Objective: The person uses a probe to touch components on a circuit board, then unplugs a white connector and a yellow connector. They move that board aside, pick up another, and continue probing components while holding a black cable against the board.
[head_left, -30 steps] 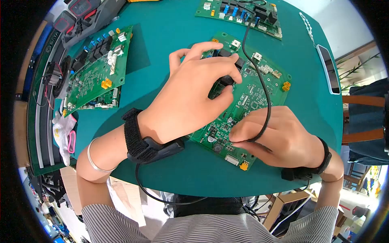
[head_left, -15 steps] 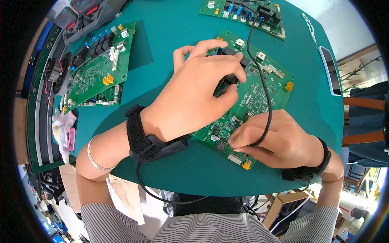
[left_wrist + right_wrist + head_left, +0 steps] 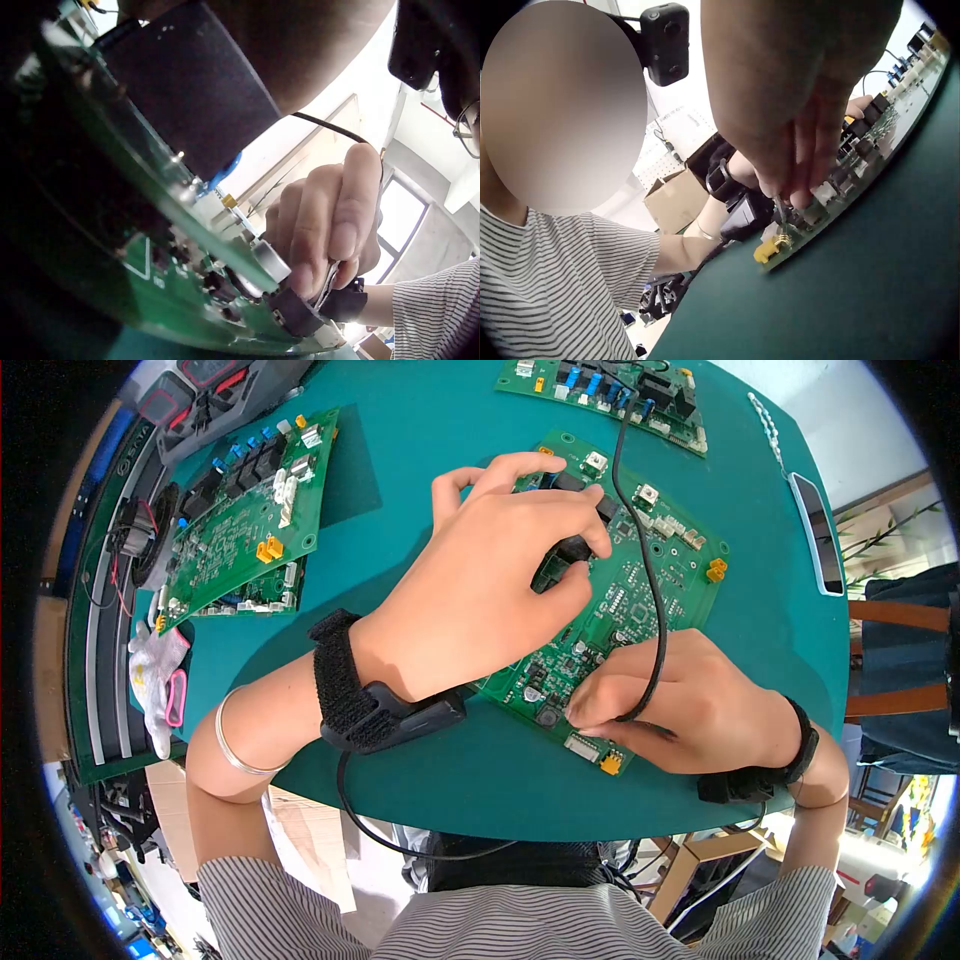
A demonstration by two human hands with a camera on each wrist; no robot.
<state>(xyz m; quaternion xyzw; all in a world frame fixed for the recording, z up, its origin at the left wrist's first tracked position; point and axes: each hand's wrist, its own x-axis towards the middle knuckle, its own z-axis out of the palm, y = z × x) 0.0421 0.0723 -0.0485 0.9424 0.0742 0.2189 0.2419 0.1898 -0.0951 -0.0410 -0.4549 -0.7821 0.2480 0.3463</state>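
Head view — I see one flat green printed circuit board [image 3: 622,596] on the matte dark-green tabletop [image 3: 450,795]. The bare right hand [image 3: 685,698] pinches a thin silvery strip [image 3: 328,286] — visible to me from the left wrist — at the board's near end; the bare left hand [image 3: 490,575] spreads bent fingers over its black rectangular blocks [image 3: 575,548].

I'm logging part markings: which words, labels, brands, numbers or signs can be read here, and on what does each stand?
None can be read with certainty.
Central green rectangular circuit board: white printed marks, too small or blurred.
Dark panel with silvery metal strips, left in the head view: lettering, too blurred.
White perforated panel, right wrist view: print, too small.
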